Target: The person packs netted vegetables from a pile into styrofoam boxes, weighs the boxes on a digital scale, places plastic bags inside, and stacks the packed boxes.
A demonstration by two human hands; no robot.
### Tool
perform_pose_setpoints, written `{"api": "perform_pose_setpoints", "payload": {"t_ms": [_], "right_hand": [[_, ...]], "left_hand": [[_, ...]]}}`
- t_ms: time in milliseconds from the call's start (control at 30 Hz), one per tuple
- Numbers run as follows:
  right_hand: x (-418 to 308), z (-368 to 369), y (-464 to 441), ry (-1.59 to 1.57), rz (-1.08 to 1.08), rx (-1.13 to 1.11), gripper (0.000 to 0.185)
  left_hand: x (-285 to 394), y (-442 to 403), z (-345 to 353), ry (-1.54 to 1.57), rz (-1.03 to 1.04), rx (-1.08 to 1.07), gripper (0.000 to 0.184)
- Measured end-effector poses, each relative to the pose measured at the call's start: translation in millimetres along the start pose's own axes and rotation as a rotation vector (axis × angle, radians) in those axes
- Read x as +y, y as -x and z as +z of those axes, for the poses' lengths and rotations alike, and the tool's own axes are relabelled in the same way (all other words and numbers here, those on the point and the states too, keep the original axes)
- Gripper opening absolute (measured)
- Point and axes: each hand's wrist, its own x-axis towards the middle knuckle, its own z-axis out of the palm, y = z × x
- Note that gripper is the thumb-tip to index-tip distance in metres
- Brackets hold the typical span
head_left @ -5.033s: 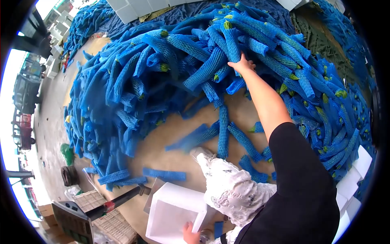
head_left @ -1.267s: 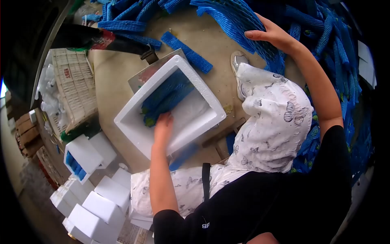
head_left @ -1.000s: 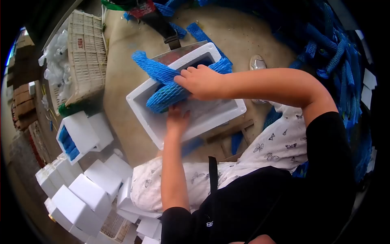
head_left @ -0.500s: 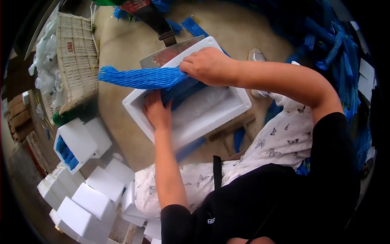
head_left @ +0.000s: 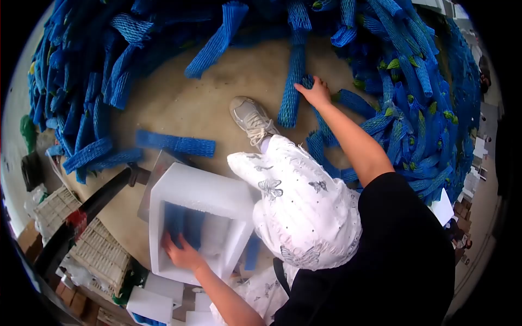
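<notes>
Blue netting, ribbed in a fine mesh, makes the long narrow sleeve (head_left: 288,103) beside the right hand (head_left: 317,93); its shape is nearly straight, and its lower end looks cut flat. With twelve o'clock at the top of the view, this sleeve lies at nine o'clock from the right hand, and its length runs from about twelve to six. The thumb reaches to its edge, while the fingers are bent above a shorter blue piece (head_left: 322,125), which goes out from under the hand toward six o'clock. The right hand is half spread; I cannot tell whether it grips either of them. Toward seven o'clock of the view, the left hand (head_left: 184,255) is inside a white foam box (head_left: 201,182), its fingers loosely apart and not clenched. At twelve o'clock from this hand, also within the box, are dark blue netted pieces (head_left: 187,223), and its fingertips are at their near ends. From one to four o'clock of the right hand spreads a large pile of similar netted pieces (head_left: 402,130), several showing green tips (head_left: 394,63). One flat blue strip (head_left: 176,143) lies on the tan floor (head_left: 163,103), near the box, at its eleven o'clock.
</notes>
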Motion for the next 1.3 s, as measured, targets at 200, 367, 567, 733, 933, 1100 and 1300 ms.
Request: {"api": "perform_pose_setpoints", "payload": {"t_ms": [200, 367, 567, 733, 933, 1100, 1300], "right_hand": [[-44.4, 37.9, 25.3, 0.105, -0.063, 0.369, 0.064], [-28.6, 34.2, 62.5, -0.223, -0.248, 0.362, 0.066], [-54.7, 58.0, 51.1, -0.068, -0.266, 0.363, 0.070], [34.1, 20.2, 102.1, -0.184, -0.547, 0.171, 0.072], [71.5, -19.5, 72.3, 0.325, -0.350, 0.194, 0.107], [68.7, 12.1, 74.8, 0.412, -0.190, -0.014, 0.121], [64.1, -17.6, 27.8, 0.299, -0.139, -0.303, 0.109]], "left_hand": [[9.7, 9.2, 14.4, -0.026, -0.061, 0.101, 0.039], [19.6, 7.0, 11.8, -0.133, -0.084, 0.131, 0.044], [23.3, -0.3, 8.9, -0.121, -0.117, 0.088, 0.047], [27.9, 0.7, 16.7, -0.097, -0.144, 0.150, 0.046], [19.4, -3.6, 8.7, -0.066, 0.018, 0.163, 0.041], [22.9, -1.7, -1.6, -0.137, -0.082, 0.096, 0.040], [-15.6, 32.1, -4.0, 0.078, -0.050, 0.064, 0.035]]}}
